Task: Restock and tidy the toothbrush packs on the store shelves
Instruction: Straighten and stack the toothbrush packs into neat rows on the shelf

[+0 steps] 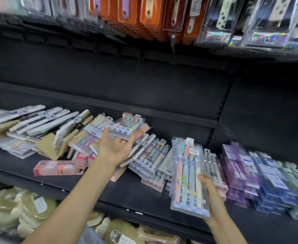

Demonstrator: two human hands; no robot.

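Left hand [116,147], palm up, fingers [121,140] curled under the pastel pack [128,127], above mid-shelf [135,191]. Right hand [209,191] grips the tall pack [188,173] by its lower side edge, at the shelf's front edge. Judged: light, stiff, slick plastic; best held by the edges.

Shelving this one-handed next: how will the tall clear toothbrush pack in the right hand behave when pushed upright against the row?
The tall clear pack is probably fairly stiff: it stands straight though the right hand grips only its lower side. Its glossy plastic may slip. Thin and tall, it would likely tip, as neighbouring packs already lean.
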